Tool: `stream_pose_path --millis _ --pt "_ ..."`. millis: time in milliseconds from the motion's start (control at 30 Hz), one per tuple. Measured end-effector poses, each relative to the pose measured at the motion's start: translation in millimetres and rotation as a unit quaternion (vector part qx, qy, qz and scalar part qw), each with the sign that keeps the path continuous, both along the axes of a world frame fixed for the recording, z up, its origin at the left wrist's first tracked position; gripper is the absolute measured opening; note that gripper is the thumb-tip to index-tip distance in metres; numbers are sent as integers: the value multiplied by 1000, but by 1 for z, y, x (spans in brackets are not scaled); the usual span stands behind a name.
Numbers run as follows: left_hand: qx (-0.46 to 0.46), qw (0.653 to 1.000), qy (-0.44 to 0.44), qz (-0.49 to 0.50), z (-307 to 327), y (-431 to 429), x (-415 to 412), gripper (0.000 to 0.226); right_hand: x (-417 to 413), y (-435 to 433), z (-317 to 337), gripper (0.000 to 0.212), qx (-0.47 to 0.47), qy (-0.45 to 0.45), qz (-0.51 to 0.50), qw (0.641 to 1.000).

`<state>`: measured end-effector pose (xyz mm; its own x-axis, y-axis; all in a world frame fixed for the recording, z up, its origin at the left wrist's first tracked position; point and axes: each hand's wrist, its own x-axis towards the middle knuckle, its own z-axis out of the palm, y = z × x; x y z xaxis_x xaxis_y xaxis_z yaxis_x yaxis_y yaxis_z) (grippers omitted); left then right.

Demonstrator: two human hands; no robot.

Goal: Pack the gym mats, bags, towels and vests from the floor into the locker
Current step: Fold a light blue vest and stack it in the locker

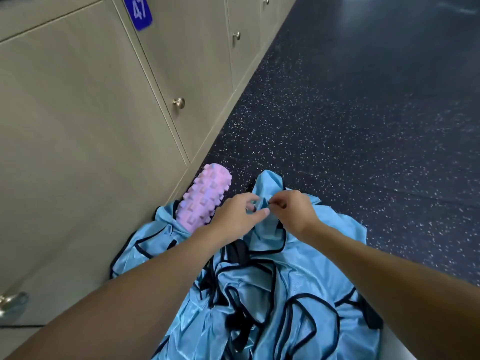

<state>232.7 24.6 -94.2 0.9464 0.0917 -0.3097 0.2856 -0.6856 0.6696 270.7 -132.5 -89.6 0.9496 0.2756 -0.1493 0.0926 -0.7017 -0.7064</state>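
A heap of light-blue vests (272, 294) with black trim lies crumpled on the floor (363, 113), close against the foot of the lockers (91, 113), and spreads from the bottom edge of the view up to the hands. At the far end of the heap the top vest (270, 183) is lifted into a small peak, and both hands meet on a fold of it. The left hand (237, 216) has its grip closed on that fold, with the thumb stretched along the cloth and the fingers curled over it from above. The right hand (293, 211) pinches the same fold from the other side with bent fingertips, so the two hands almost touch (the exact spot each finger holds is hidden in the cloth). Just left of the left hand a pink ridged foam roller (205, 198) lies on its side, with its near end resting on the vests and its far end on the floor beside the locker base. The locker doors are beige and shut, one with a round metal knob (178, 103), and a blue plate (139, 10) above reads 47. The floor is dark with pale speckles.
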Motion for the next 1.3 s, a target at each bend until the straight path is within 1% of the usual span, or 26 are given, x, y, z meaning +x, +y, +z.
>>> stream_pose_path --millis 33,133,200,267,367,400,467,533,633,700,800,833,900,933,967,1000,1033,1067,1133,1233,1300 --pt "-15 1000 -7 2 0 -2 0 57 -1 -1 3 14 11 -7 -3 1000" --pt "-52 998 -40 3 9 -6 -2 47 -6 -6 19 13 44 -20 -15 999" --pt "-41 996 -80 -4 24 -9 -6 41 -8 -9 37 13 52 -30 -14 998" --pt "-44 992 -118 -1 45 -11 -11 31 -12 -10 62 14 64 -46 -5 997" --pt "-80 983 -166 11 89 -14 -19 4 -21 -12 109 17 81 -87 19 993" --pt "-76 980 -184 15 108 -14 -23 3 -26 -13 126 19 87 -98 27 991" --pt "-64 971 -229 13 146 -14 -32 12 -36 -14 161 21 98 -120 37 987" --pt "-62 961 -271 9 186 -13 -43 16 -47 -14 197 20 108 -153 41 981" --pt "-66 945 -321 13 245 -12 -62 22 -65 -13 254 15 122 -201 45 971" --pt "-66 930 -361 14 284 -10 -75 27 -79 -12 290 12 144 -226 45 962" --pt "-92 906 -412 35 338 -9 -97 28 -101 -8 336 9 194 -258 39 946" --pt "-100 900 -421 42 353 -8 -105 27 -109 -7 347 12 219 -254 42 941" --pt "-109 890 -441 47 377 -6 -122 22 -124 -7 361 41 262 -202 67 941" --pt "-111 885 -450 47 386 -5 -130 20 -131 -7 362 50 256 -173 81 948" --pt "-111 882 -456 47 393 -3 -138 19 -137 -7 362 50 239 -159 97 953" --pt "-114 880 -459 48 397 1 -144 20 -141 -7 360 37 216 -162 110 956" --pt "-114 879 -460 53 400 5 -151 21 -145 -7 358 21 195 -174 113 959" --pt "-112 878 -461 60 402 9 -156 21 -147 -7 355 18 184 -185 109 959" --pt "-83 879 -462 82 403 21 -165 18 -152 -6 355 27 178 -182 103 961" --pt "0 890 -435 139 396 44 -175 18 -159 -1 363 26 196 -184 107 957" --pt "32 901 -400 165 386 49 -185 20 -163 5 369 26 220 -173 102 955"
